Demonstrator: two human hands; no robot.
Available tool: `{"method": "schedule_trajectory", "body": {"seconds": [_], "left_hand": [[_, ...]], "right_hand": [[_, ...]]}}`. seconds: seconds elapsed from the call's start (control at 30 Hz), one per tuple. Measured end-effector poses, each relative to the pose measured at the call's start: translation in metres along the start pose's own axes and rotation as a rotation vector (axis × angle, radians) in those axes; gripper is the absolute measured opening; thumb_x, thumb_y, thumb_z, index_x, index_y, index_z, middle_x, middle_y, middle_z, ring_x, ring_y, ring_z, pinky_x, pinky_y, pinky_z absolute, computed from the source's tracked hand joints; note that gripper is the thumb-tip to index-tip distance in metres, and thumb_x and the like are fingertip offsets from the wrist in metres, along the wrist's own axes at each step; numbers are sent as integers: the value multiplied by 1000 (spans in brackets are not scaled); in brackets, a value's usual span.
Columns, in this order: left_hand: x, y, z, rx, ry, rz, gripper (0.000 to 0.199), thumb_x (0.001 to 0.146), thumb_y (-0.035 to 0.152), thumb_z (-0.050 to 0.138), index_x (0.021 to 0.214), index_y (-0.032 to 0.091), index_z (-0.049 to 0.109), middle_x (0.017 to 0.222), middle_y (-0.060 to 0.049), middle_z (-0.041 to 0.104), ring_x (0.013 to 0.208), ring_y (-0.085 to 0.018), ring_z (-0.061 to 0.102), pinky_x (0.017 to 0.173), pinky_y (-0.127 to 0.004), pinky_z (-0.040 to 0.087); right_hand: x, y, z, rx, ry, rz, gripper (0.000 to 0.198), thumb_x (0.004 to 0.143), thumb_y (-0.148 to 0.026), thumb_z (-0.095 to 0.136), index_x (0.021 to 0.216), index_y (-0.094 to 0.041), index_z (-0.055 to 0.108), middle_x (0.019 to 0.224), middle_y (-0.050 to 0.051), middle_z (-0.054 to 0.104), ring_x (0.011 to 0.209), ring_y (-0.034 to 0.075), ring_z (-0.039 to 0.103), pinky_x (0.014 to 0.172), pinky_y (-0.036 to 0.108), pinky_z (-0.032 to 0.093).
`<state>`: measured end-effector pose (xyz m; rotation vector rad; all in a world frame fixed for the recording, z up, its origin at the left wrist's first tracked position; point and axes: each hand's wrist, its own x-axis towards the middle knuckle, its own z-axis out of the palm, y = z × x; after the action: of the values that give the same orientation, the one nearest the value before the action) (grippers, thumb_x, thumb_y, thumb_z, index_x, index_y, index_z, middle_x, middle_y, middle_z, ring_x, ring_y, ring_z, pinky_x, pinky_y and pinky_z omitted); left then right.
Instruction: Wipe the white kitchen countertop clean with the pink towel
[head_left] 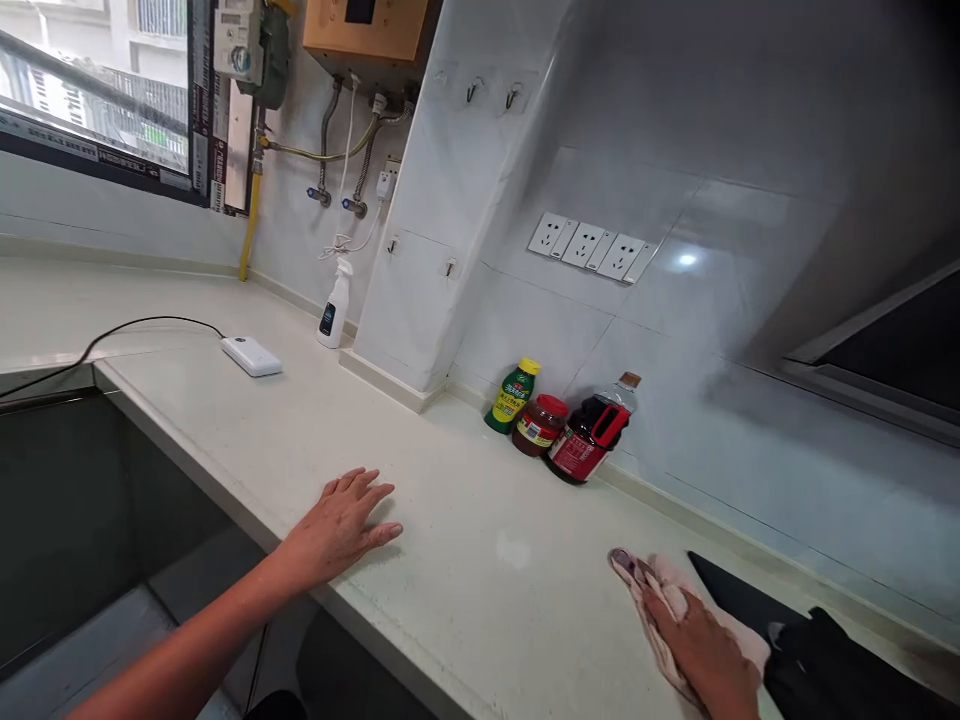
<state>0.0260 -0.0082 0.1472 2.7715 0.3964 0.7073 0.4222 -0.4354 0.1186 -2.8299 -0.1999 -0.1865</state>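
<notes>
Our right hand grips the cloth on the worktop, fingers bent; our left hand is empty, fingers spread; we should press the cloth flat.

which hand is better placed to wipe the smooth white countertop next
Right, most likely: the right hand holds a crumpled pale pink cloth on the countertop. The left hand, fingers spread, holds nothing, near the countertop's front edge.

Left arm outstretched, fingers apart
</notes>
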Motion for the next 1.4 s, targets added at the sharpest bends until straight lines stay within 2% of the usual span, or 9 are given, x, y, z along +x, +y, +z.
{"method": "schedule_trajectory", "body": {"seconds": [0.13, 0.37, 0.53, 0.67, 0.8, 1.0, 1.17, 1.27, 1.4], "left_hand": [[0, 4, -2, -19, -9, -7, 63, 103, 66, 36, 144, 23, 55, 154, -16, 49, 147, -36, 37, 113, -57, 39], [2, -4, 7, -32, 83, -14, 57, 104, 60, 38, 150, 27, 48, 157, -14, 44, 148, -33, 37, 114, -57, 39], [6, -12, 14, -51, 174, -30, 53, 105, 55, 38, 148, 27, 49, 157, -14, 44, 148, -32, 35, 116, -56, 36], [8, -14, 12, -75, 130, -47, 54, 105, 55, 35, 149, 27, 49, 158, -14, 43, 148, -32, 35, 116, -57, 35], [7, -11, 8, -73, 80, -46, 55, 105, 58, 34, 148, 28, 50, 158, -13, 44, 149, -33, 34, 117, -59, 34], [5, -7, 5, -64, 69, 17, 57, 105, 60, 31, 138, 24, 59, 152, -14, 51, 146, -34, 38, 115, -58, 36], [5, -5, 3, -47, 45, 9, 61, 105, 63, 25, 136, 24, 60, 150, -13, 53, 144, -32, 41, 115, -55, 36], [7, -5, 3, -47, 36, 25, 63, 105, 63, 24, 134, 22, 61, 148, -15, 54, 142, -32, 43, 114, -55, 36], [8, -6, 4, -53, 46, 52, 59, 105, 63, 26, 131, 25, 63, 144, -14, 58, 139, -31, 47, 111, -53, 39]], "right_hand": [[-40, -84, -9, -63, -34, -52, 97, 82, -77, 22, 145, -8, 48, 144, 30, 50, 133, 51, 45, 104, 71, 35], [-129, -285, 23, 35, -99, -574, 68, 96, -62, 38, 142, -15, 53, 151, 20, 47, 141, 40, 37, 114, 65, 27], [-212, -342, 31, 135, -235, -929, 66, 95, -58, 50, 151, -23, 43, 161, 11, 36, 151, 35, 23, 122, 62, 14], [-228, -311, 17, 201, -330, -1039, 61, 89, -43, 57, 147, -24, 48, 163, 11, 33, 153, 31, 20, 123, 59, 11], [-190, -237, 2, 124, -268, -853, 62, 87, -40, 52, 147, -26, 48, 162, 5, 35, 153, 27, 20, 123, 57, 15], [-125, -47, -9, -81, -93, -349, 79, 87, -66, 28, 151, -22, 44, 161, 8, 36, 151, 32, 25, 120, 61, 23], [-139, 90, -22, -118, 17, -151, 75, 82, -72, 33, 140, -32, 56, 154, 11, 46, 145, 39, 35, 114, 66, 32], [-165, 95, -29, -99, 34, -25, 85, 80, -80, 32, 142, -27, 54, 152, 16, 48, 142, 42, 39, 111, 65, 37], [-200, 26, -27, -83, 67, 10, 97, 81, -82, 21, 145, -13, 47, 144, 26, 51, 135, 45, 45, 109, 65, 39]]}}
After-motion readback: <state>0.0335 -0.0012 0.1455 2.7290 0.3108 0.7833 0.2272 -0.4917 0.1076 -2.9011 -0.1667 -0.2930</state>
